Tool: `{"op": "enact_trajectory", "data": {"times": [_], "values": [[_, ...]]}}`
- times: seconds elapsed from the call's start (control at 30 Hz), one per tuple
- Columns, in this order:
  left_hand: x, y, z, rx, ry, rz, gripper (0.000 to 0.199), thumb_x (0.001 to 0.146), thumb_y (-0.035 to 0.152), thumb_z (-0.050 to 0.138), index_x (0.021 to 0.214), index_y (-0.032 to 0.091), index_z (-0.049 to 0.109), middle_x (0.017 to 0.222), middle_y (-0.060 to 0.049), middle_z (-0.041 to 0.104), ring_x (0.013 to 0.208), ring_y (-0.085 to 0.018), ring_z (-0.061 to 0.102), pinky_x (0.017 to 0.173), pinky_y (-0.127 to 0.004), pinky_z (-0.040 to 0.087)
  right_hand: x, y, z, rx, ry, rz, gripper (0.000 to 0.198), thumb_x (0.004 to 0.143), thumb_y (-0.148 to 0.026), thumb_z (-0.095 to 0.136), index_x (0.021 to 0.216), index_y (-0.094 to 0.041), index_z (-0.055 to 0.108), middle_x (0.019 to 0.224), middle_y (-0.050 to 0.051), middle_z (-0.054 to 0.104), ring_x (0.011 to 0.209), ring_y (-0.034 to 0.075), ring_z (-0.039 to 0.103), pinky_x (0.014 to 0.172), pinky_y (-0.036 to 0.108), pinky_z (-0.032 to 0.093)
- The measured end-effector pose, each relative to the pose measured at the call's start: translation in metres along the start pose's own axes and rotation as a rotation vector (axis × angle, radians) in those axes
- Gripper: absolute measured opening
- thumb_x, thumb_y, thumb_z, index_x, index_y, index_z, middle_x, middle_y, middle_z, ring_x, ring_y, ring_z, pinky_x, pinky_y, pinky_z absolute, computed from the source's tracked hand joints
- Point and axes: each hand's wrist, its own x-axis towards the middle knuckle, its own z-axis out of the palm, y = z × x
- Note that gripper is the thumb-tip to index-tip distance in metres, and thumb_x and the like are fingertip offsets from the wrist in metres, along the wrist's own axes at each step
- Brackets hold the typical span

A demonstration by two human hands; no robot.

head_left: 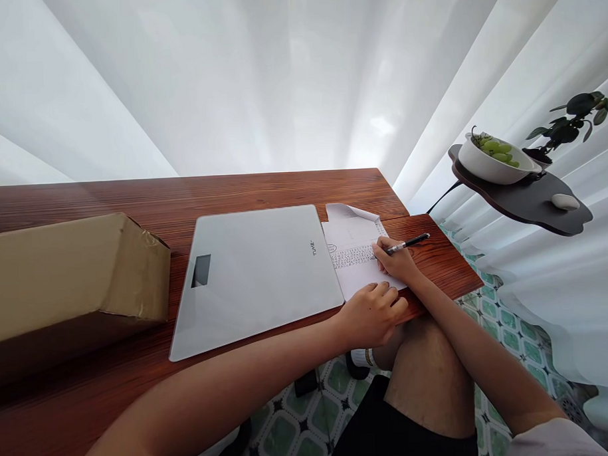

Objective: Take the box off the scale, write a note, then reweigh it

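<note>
Right hand (395, 261) gripping a black pen (408, 243), tip on a lined paper sheet (355, 259) at the wooden surface (263, 189) edge, left hand (371, 312) loosely curled, pressing the sheet's near corner, glass scale (256, 276) just beside, cardboard box (71, 276) far left.

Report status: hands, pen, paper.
Right hand grips pen, tip on paper. Left hand rests on paper's near edge. Scale lies beside the paper, cardboard box far left.

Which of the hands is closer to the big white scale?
Left. The left hand rests on the paper beside the scale; the right hand, holding the pen, is farther off.
</note>
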Motion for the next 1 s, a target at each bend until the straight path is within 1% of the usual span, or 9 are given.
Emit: {"op": "enact_trajectory", "data": {"times": [0.27,0.43,0.73,0.87,1.0], "values": [[-0.0004,-0.0002,0.0015,-0.008,-0.008,0.002,0.014,0.087,0.025,0.055,0.097,0.016,0.052,0.097,-0.009,0.059,0.091,-0.025,0.054,0.078,-0.038,0.048,0.0007,-0.0017,0.0000,-0.016,0.008,-0.013,0.037,0.093,-0.038,0.052,0.061,-0.024,0.041,0.044,-0.006,0.049,0.039,0.012,0.044,0.046,0.028,0.038],[-0.0006,-0.0010,0.0045,-0.003,0.000,0.003,0.013,0.086,0.024,0.054,0.096,0.016,0.052,0.096,-0.009,0.059,0.090,-0.025,0.053,0.077,-0.039,0.048,0.0000,0.0008,-0.0002,0.004,0.002,-0.004,0.037,0.093,-0.039,0.052,0.061,-0.024,0.040,0.043,-0.006,0.048,0.037,0.012,0.043,0.044,0.028,0.036],[0.0001,-0.0005,0.0032,-0.003,-0.010,0.004,0.014,0.085,0.023,0.055,0.096,0.016,0.051,0.095,-0.008,0.058,0.090,-0.025,0.053,0.078,-0.039,0.048,0.0004,0.0003,-0.0002,-0.004,0.016,-0.006,0.036,0.093,-0.036,0.051,0.061,-0.024,0.040,0.043,-0.007,0.048,0.038,0.011,0.043,0.045,0.028,0.037],[-0.0001,-0.0005,0.0014,-0.007,-0.015,-0.002,0.012,0.087,0.024,0.053,0.096,0.016,0.052,0.096,-0.008,0.058,0.089,-0.025,0.053,0.076,-0.039,0.047,0.0003,0.0014,0.0001,-0.009,0.015,-0.003,0.036,0.092,-0.035,0.052,0.060,-0.024,0.039,0.042,-0.007,0.047,0.038,0.011,0.043,0.045,0.028,0.037],[-0.0001,-0.0002,0.0005,-0.002,-0.013,-0.001,0.012,0.088,0.024,0.052,0.097,0.016,0.052,0.097,-0.009,0.059,0.089,-0.025,0.053,0.075,-0.038,0.047,0.0004,0.0013,0.0006,0.004,0.033,0.018,0.035,0.092,-0.036,0.049,0.061,-0.025,0.038,0.041,-0.007,0.047,0.036,0.012,0.042,0.041,0.028,0.035]]}}
